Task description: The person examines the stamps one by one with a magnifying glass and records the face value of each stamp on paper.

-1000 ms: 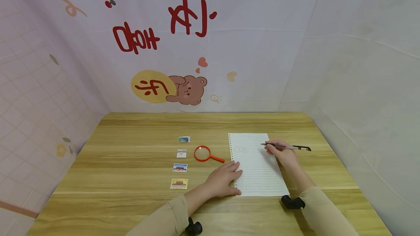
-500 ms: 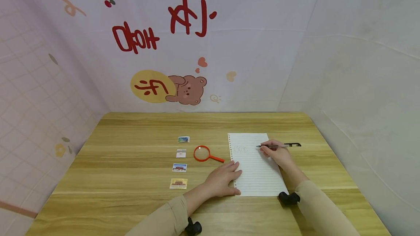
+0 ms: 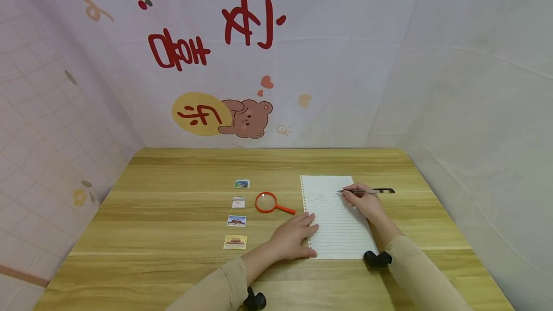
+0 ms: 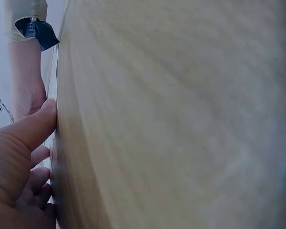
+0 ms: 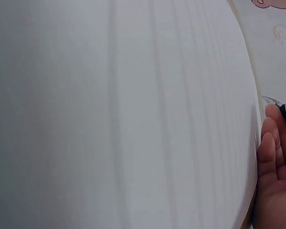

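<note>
A sheet of lined paper (image 3: pixel 341 229) with punched holes down its left side lies on the wooden table. Faint handwriting shows near its upper left. My left hand (image 3: pixel 294 236) rests flat on the sheet's lower left edge, fingers spread; the left wrist view shows its thumb (image 4: pixel 35 126) close up. In my right hand (image 3: pixel 365 201) a black pen (image 3: pixel 382 190) is pinched, its tip over the upper part of the paper, right of the writing. The right wrist view catches the pen's tip (image 5: pixel 270 99) beyond the curled fingers. A red magnifying glass (image 3: pixel 266 202) lies left of the paper.
Left of the magnifying glass, several stamps stand in a column, from a blue-green stamp (image 3: pixel 242 184) at the back to a yellow stamp (image 3: pixel 235 242) in front. The wooden table (image 3: pixel 173 224) meets a printed cloth wall (image 3: pixel 337 61) behind and at the sides.
My right hand has moved left across the paper with the pen, mostly in the first half second, then stayed nearly in place. The left hand has not moved.
</note>
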The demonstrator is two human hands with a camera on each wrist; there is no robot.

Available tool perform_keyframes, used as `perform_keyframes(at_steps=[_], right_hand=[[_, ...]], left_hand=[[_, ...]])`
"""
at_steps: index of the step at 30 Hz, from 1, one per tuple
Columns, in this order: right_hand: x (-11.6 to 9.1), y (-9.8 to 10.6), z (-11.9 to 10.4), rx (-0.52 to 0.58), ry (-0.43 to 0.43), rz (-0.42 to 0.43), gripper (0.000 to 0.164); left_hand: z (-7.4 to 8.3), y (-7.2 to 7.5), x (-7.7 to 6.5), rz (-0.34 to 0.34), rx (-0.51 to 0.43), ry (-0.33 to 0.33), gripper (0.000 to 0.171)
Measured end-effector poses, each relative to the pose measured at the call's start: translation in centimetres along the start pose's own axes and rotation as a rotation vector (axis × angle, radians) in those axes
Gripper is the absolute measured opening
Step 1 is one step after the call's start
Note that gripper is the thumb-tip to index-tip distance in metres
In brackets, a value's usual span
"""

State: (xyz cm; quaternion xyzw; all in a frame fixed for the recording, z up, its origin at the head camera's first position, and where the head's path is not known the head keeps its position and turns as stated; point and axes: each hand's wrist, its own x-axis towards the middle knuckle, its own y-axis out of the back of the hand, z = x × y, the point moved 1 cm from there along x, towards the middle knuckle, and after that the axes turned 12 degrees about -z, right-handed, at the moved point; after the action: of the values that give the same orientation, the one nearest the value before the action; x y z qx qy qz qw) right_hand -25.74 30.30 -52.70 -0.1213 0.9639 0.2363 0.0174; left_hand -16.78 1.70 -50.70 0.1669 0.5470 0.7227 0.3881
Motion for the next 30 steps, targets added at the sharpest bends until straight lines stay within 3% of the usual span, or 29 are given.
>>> perform_keyframes(at_steps=[16, 30], right_hand=[[0.14, -0.15, 0.22, -0.071, 0.036, 0.001, 0.021], [0.16, -0.45, 0.20, -0.100, 0.001, 0.005, 0.024]], left_hand=[[-0.07, -0.12, 0.18, -0.013, -0.003, 0.000, 0.071], [-0.11, -0.19, 0.24, -0.006, 0.005, -0.002, 0.071]])
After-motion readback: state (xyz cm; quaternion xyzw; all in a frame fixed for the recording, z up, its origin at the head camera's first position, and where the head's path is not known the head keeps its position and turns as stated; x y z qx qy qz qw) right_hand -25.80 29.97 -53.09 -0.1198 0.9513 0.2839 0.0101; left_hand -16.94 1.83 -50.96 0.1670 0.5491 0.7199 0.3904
